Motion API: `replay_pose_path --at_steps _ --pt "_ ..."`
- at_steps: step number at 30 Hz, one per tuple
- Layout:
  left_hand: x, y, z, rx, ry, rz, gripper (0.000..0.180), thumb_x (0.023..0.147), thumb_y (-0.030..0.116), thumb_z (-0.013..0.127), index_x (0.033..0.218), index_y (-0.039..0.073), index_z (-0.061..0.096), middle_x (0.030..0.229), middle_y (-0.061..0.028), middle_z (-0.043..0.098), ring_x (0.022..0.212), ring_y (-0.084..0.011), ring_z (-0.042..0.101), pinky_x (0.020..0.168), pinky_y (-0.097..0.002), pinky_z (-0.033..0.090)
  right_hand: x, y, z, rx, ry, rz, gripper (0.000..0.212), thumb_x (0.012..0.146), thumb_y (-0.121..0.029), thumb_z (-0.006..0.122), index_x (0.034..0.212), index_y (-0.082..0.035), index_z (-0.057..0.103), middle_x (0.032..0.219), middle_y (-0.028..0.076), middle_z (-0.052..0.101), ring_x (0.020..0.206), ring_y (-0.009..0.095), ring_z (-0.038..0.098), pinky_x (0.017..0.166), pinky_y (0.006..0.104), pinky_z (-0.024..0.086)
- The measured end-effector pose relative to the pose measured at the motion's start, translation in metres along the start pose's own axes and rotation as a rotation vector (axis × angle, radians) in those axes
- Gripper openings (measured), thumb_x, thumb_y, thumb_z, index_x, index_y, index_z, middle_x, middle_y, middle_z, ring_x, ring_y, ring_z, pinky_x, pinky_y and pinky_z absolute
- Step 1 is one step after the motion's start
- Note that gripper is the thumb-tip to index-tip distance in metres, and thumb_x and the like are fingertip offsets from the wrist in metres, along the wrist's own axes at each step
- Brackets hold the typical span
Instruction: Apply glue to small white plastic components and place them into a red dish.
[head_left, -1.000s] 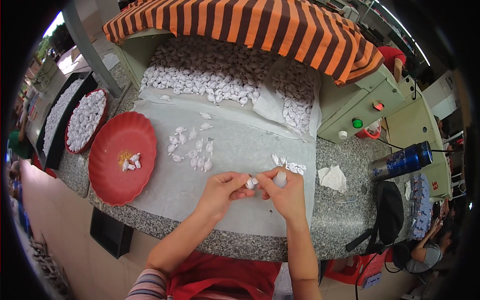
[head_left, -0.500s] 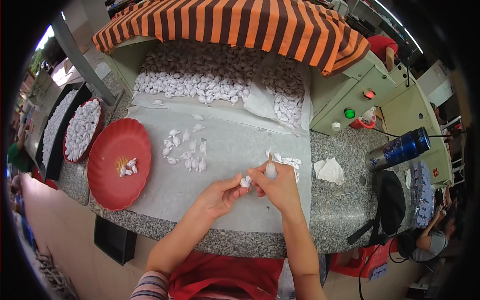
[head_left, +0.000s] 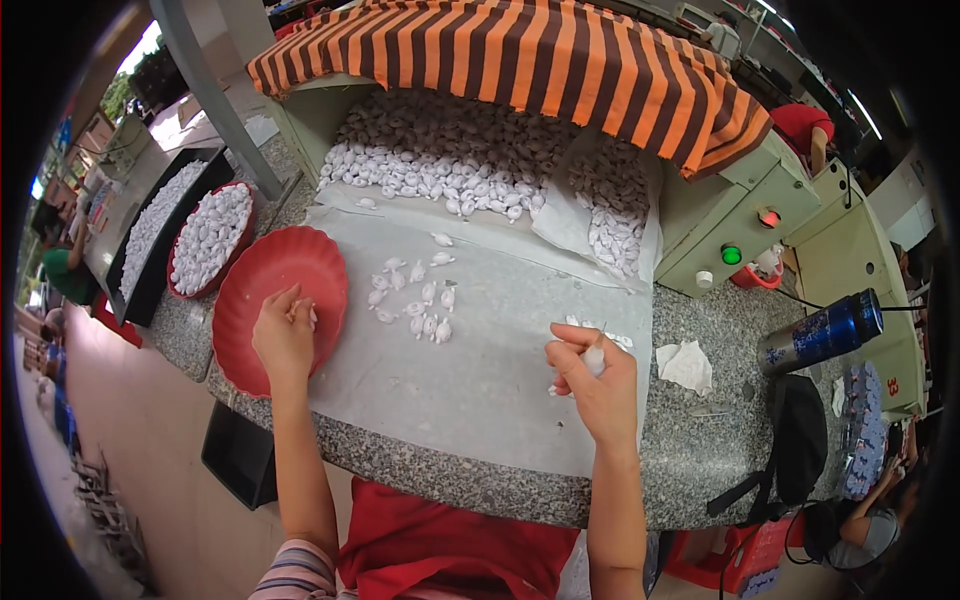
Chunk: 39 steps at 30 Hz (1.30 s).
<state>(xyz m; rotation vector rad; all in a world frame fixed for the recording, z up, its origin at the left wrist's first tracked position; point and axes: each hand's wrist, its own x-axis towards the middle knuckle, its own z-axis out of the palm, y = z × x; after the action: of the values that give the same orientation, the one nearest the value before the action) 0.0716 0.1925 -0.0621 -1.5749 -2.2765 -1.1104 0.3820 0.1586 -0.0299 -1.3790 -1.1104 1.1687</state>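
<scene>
My left hand is over the red scalloped bowl, its fingers curled together. Small white pieces show beside its fingertips; whether any is pinched is hidden. My right hand grips a small whitish squeeze bottle above the paper-covered part of the bench. A bit of white shows under its fingers, and I cannot tell whether it is held. Between the hands, several small white rounded pieces lie loosely grouped on the white sheet.
Behind the sheet, a heap of white pieces fills a metal box under a striped cloth. Left stand a full red bowl and a black tray. Right are crumpled tissue, a blue bottle and a black cap.
My left hand has gone from beside my right hand, where it held a white piece, leftward to the red bowl. My right hand still grips the squeeze bottle. The whole view has shifted.
</scene>
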Motion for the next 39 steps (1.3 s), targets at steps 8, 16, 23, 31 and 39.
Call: replay_pose_path --at_steps 8,16,23,31,39 --pt "-0.062 0.085 0.047 -0.035 -0.403 0.405 0.018 0.067 0.01 0.066 0.084 0.004 0.063 0.082 -0.0107 0.057 0.07 -0.0287 0.057 0.059 -0.036 0.046 -0.005 0.01 0.004 -0.264 -0.08 -0.213 0.033 0.074 -0.001 0.062 0.106 -0.001 0.052 0.076 0.001 0.052 0.066 0.006 0.049 0.057 0.0201 0.043" --pt "-0.057 0.101 0.048 -0.066 -0.421 0.504 0.024 0.067 0.006 0.066 0.09 0.002 0.061 0.078 -0.0107 0.057 0.07 -0.0248 0.059 0.061 -0.0333 0.048 -0.007 0.022 -0.002 -0.193 -0.03 -0.259 0.039 0.074 0.007 0.053 0.109 -0.004 0.042 0.085 0.003 0.049 0.073 0.008 0.049 0.066 0.0197 0.041" --pt "-0.057 0.114 0.047 -1.354 -1.181 -0.47 0.02 0.08 0.006 0.058 0.099 0.0 0.058 0.084 -0.0072 0.061 0.079 -0.0174 0.061 0.068 -0.025 0.051 0.057 0.047 -0.082 0.129 0.616 -0.267 0.008 0.075 -0.001 0.058 0.079 -0.004 0.052 0.071 0.002 0.052 0.06 0.01 0.051 0.06 0.0222 0.043" --pt "-0.066 0.107 0.049 -1.623 -1.264 -0.792 0.019 0.083 0.004 0.054 0.101 0.0 0.054 0.087 -0.0096 0.061 0.086 -0.0235 0.061 0.073 -0.026 0.052 0.116 0.054 -0.125 0.058 0.909 -0.125 0.03 0.074 -0.022 0.068 0.083 0.004 0.057 0.065 0.004 0.054 0.049 0.009 0.049 0.041 0.0204 0.04" --pt "-0.059 0.105 0.041 -1.667 -1.33 -0.793 0.032 0.085 0.005 0.05 0.117 -0.001 0.047 0.104 -0.0162 0.058 0.095 -0.0273 0.059 0.078 -0.0298 0.051 0.119 0.057 -0.119 -0.009 0.97 -0.228 0.026 0.073 -0.021 0.07 0.077 0.001 0.056 0.063 0.003 0.055 0.048 0.009 0.05 0.04 0.0201 0.04"
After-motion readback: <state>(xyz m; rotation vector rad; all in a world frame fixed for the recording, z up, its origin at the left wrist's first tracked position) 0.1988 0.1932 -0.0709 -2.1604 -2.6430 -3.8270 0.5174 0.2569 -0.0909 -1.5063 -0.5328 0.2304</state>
